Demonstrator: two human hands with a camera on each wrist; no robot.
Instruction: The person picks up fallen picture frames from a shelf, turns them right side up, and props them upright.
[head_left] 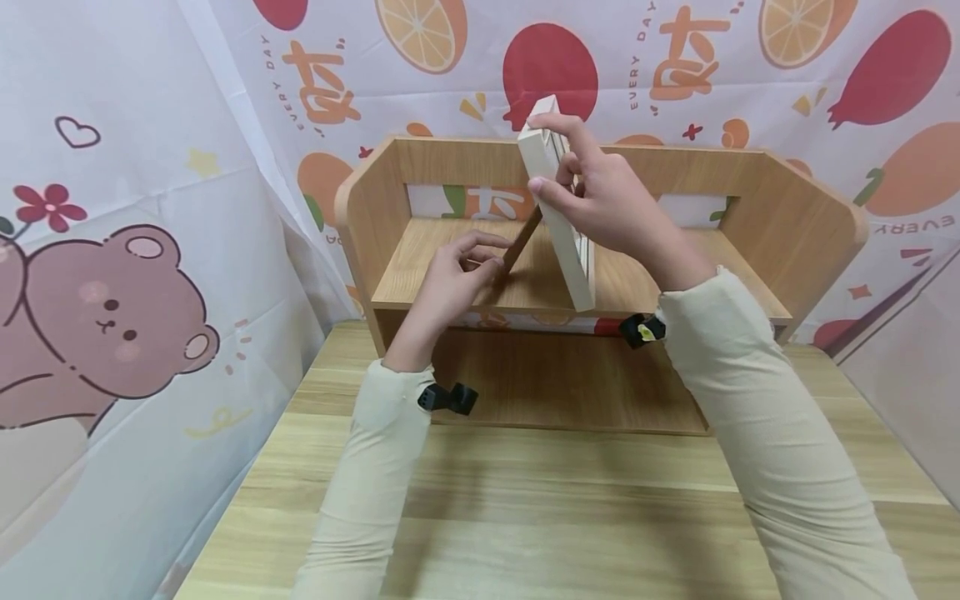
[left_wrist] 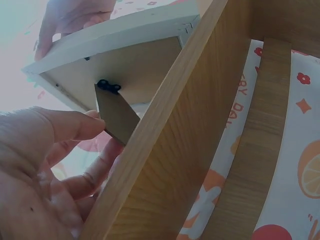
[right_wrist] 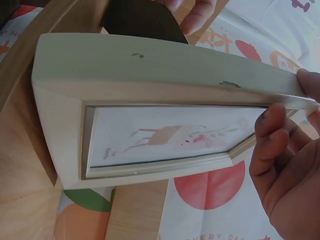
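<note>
A white picture frame point(head_left: 555, 217) stands tilted on the upper shelf of a wooden desk shelf, its lower end at the shelf's front edge. My right hand point(head_left: 600, 192) grips its upper part between thumb and fingers. In the right wrist view the picture frame point(right_wrist: 165, 65) shows a pale drawing behind its front. From its back a brown stand leg point(head_left: 522, 242) juts out to the left. My left hand point(head_left: 461, 271) pinches this leg point(left_wrist: 116, 114) between thumb and fingers. A small black hinge point(left_wrist: 108, 86) joins the leg to the backing board.
The wooden shelf point(head_left: 810, 217) has raised side panels, a back rail and a lower level point(head_left: 570, 379). It stands on a light wood-grain table point(head_left: 525, 508). Printed cloth point(head_left: 480, 75) hangs behind, and a bear-print cloth point(head_left: 112, 325) hangs on the left.
</note>
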